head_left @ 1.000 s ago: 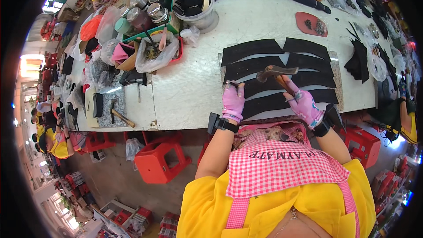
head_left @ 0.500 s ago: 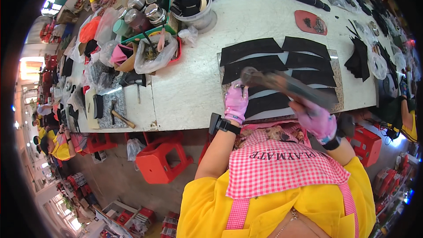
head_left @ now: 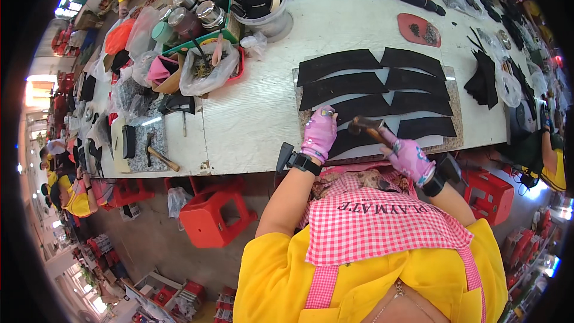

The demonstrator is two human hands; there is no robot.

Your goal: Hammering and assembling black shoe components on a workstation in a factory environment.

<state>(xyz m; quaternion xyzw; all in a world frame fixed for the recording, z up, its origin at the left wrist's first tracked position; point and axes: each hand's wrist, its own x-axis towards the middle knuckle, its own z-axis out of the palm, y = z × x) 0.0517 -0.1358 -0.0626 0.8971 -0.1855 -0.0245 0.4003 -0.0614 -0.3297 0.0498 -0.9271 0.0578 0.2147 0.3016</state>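
A white-topped table (head_left: 245,122) runs across a busy workshop, and on it, before the person, lies a speckled stone slab (head_left: 457,116); take its middle as the hub of a clock, with twelve o'clock pointing away from the person. Eight curved black pieces (head_left: 363,105) are laid out over it in two columns of four. The left hand (head_left: 320,134), in a pink glove, sits at eight o'clock, over the left ends of the two nearer pieces in that column; its fingers are curled, but I cannot tell whether anything is pinched between them. The right hand (head_left: 409,158), at five o'clock, has its fingers wrapped round the handle of a hammer (head_left: 369,127), whose head points between ten and eleven from that hand, over the nearer left pieces and near the left hand. With the head that near, good work would seem to call for keeping the left fingertips out of its path, the wrist loose, the face landing flat, and each piece lying smooth against the slab. A red tray (head_left: 418,29) with small dark bits stands at one o'clock, beyond the slab's far edge.
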